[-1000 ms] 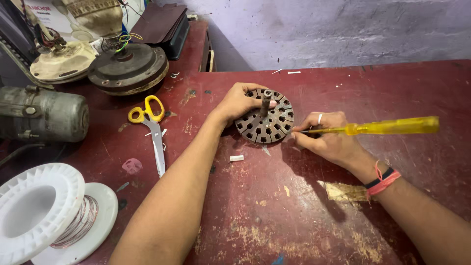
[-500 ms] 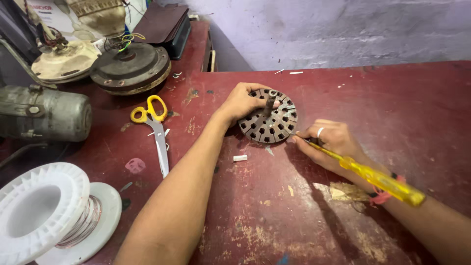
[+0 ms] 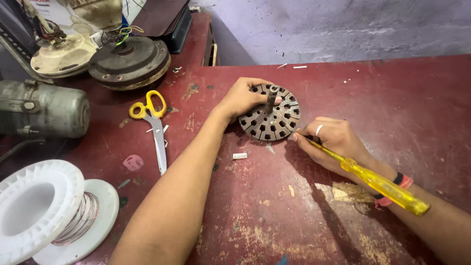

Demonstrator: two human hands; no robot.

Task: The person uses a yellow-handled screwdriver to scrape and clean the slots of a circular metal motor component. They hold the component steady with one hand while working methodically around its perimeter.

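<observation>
Stator core (image 3: 271, 119): round, dark, slotted metal disc with a short shaft standing from its middle; flat on the red worktop (image 3: 343, 221), toward the far edge, about midway along it.
Handling: judged heavy for its size, rigid, unlikely to slip on the worn paint; slot edges probably sharp; best gripped around the outer rim or by the shaft.
Left hand (image 3: 241, 98): curled over the far-left rim of the core, thumb reaching to the shaft, pinning it down.
Right hand (image 3: 329, 140): closed around a screwdriver, fingertips close to the core's near-right rim.
Screwdriver (image 3: 380, 185): clear yellow handle trailing back over the wrist; tip hidden at the core's edge.
Scissors (image 3: 153, 125): yellow-handled, shut, left of the core.
Wire spool (image 3: 46, 211): white plastic, thin copper wire wound on it, near-left corner.
Labels and signs: pale printed box or sheet at the far-left corner, mostly hidden by motor parts; small pink scrap (image 3: 133, 162) between spool and scissors.
</observation>
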